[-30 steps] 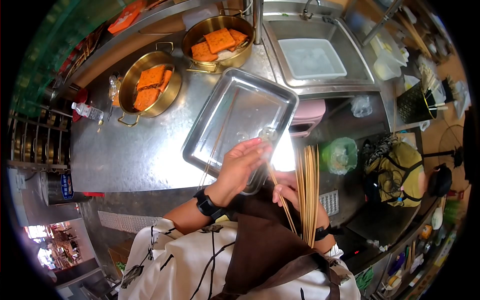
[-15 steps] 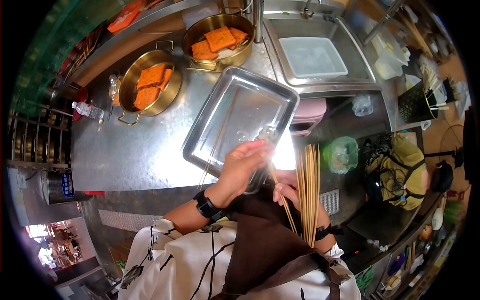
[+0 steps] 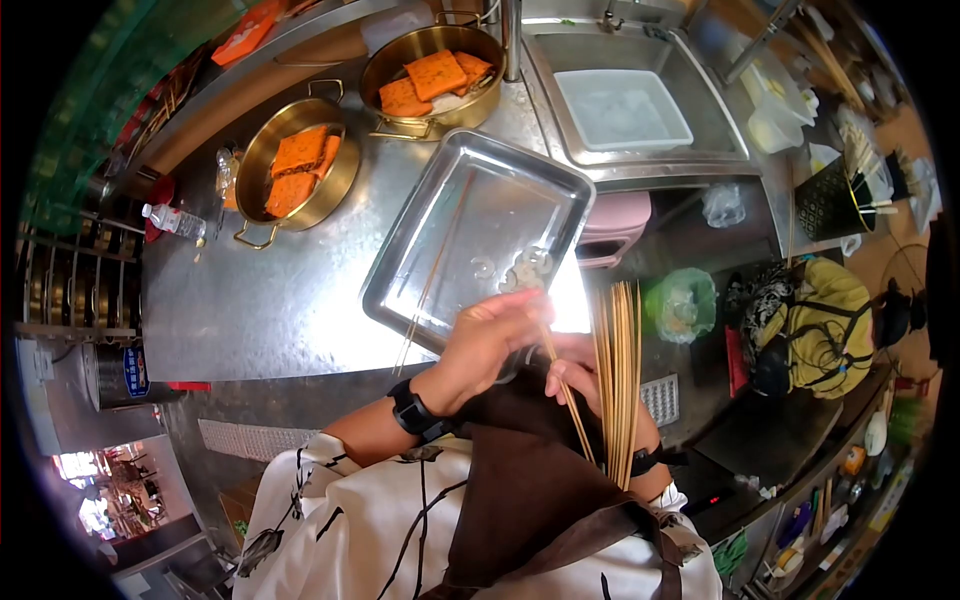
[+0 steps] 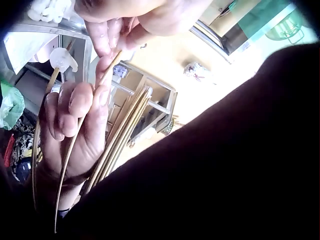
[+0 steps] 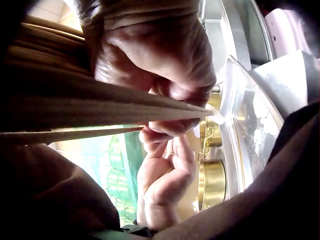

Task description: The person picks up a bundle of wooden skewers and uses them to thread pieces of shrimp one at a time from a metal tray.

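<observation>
My right hand [image 3: 575,385] holds a long bundle of bamboo skewers [image 3: 618,390] and pinches a separate skewer [image 3: 570,410] in its thumb and fingers. In the left wrist view, a pale, curled piece [image 4: 61,59], like peeled shrimp, sits on one skewer's end. My left hand [image 3: 488,340] meets the right hand just over the tray's near corner. Its thumb and fingertips close round the tip of a slanting skewer [image 4: 75,135]; anything else in that pinch is hidden. Similar pale pieces [image 3: 525,272] lie in the metal tray [image 3: 470,150] beyond, beside a loose skewer [image 3: 440,265].
Two brass pots [image 3: 345,180] with orange slabs [image 3: 435,72] stand behind and left of the tray on a steel counter [image 3: 220,310]. A water bottle [image 3: 175,220] lies at left. A sink [image 3: 700,125] with a white tub [image 3: 625,110] is back right. A yellow-green backpack [image 3: 820,330] is at right.
My left hand has shifted slightly toward the right hand, so more of the pale pieces in the tray shows past its fingertips. The right hand keeps its grip on the skewers.
</observation>
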A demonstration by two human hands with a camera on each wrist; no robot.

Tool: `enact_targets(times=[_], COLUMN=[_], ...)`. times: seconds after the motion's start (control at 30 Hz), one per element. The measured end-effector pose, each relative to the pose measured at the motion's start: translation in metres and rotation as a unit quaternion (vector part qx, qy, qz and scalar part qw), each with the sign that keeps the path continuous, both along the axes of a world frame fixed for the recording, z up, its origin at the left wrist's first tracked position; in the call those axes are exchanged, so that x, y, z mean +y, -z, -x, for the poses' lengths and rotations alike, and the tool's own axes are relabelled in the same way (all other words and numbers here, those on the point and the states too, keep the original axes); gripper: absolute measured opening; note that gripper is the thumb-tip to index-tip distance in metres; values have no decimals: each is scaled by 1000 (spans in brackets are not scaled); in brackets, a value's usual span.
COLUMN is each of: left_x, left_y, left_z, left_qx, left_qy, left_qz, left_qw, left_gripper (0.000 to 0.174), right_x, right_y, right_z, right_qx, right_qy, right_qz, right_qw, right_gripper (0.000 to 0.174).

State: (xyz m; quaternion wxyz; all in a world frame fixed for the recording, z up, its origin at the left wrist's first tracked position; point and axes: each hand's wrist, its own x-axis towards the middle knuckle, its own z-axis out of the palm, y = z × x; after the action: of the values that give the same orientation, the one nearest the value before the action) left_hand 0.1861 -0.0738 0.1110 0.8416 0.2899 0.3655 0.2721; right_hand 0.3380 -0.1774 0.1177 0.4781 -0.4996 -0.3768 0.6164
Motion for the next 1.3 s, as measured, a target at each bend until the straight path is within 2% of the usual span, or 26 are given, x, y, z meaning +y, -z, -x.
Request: enact_targets(times=[0.07,0.47,0.53,0.67,0.8,1.17,1.3], left_x=[2,-3,-4,-7,-11,-14,-17], left_y=[1,5,5,8,6,-1,-5], left_z=[-1,-6,-7,-8,-7,-1,-1], left_qx=[-29,-36,-35,-40,-24,-61,-45], left_qy=[-7,-3,4,9,-1,18,42], left_qz=[36,54,67,69,69,65,73], left_qw=[999,998,997,997,997,996,995], left_gripper=[28,31,31,29,28,25,25], right_x=[0,-1,-1,0,1,7,9], right_y=[-1,-5,-2,2,5,8,8], right_z=[0,-1,-1,-2,0,-1,2], right_qx=[-4,9,-6,-8,36,37,50], right_qy=[0,0,15,17,39,24,59], right_qz=[-5,12,2,-16,-24,7,-22], right_qw=[1000,1000,1000,1000,998,999,997], right_gripper=[30,28,21,17,13,14,15])
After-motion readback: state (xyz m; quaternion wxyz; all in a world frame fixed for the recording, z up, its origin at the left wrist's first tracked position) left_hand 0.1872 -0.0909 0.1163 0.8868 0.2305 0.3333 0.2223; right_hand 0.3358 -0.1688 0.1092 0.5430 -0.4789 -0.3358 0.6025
